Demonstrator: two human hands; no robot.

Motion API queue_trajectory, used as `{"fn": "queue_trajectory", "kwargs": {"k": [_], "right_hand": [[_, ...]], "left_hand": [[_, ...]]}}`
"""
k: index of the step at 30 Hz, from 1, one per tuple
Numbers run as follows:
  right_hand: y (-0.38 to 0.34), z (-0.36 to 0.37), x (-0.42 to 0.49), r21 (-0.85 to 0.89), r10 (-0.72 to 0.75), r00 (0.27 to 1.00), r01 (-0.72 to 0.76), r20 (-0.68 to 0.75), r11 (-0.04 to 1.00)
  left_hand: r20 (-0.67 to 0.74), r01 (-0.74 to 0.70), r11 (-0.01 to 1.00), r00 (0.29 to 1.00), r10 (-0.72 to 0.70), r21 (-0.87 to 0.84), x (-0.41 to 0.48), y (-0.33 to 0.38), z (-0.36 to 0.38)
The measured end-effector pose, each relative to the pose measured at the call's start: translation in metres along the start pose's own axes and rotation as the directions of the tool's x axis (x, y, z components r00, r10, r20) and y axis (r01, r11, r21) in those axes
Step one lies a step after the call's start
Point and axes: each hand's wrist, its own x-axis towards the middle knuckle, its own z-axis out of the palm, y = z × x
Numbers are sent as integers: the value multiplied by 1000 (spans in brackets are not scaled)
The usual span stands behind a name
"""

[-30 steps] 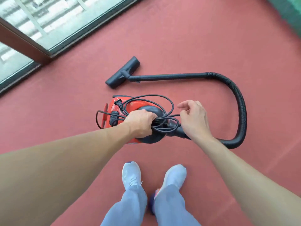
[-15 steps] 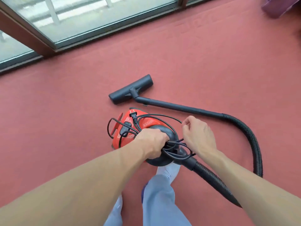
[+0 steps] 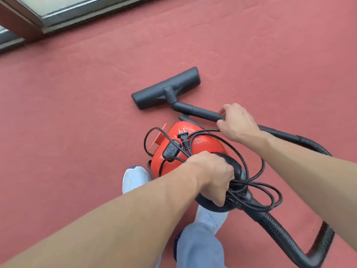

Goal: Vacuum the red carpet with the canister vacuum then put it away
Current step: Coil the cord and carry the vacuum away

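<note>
Newly, right hand fingers wrap the wand; left hand still grips canister.

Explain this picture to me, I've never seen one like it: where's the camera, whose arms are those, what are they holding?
The camera is worn on a person's head and looks down, so both arms are the wearer's own. The left hand grips the black handle of a red canister vacuum, with loops of its black power cord bunched in the same grip; the plug lies loose on top. The right hand holds the rigid black wand that leads to the floor head on the red carpet. The ribbed hose curves off at lower right. A pale shoe shows beneath.
</note>
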Motion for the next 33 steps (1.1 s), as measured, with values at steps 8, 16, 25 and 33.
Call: {"fn": "queue_trajectory", "kwargs": {"k": [8,16,25,33], "right_hand": [[21,46,53,-66,143,976,-133,166,989],[32,64,54,-213,181,983,-167,44,963],[51,70,42,-235,254,945,-204,206,950],[59,2,-19,-142,-93,995,87,-35,986]], "left_hand": [[-32,-53,996,998,50,-73,10,-11,7],[8,-15,999,1000,15,-46,10,-6,4],[-9,19,999,1000,-20,-42,12,-5,10],[-50,133,990,990,-130,52,-6,13,14]]}}
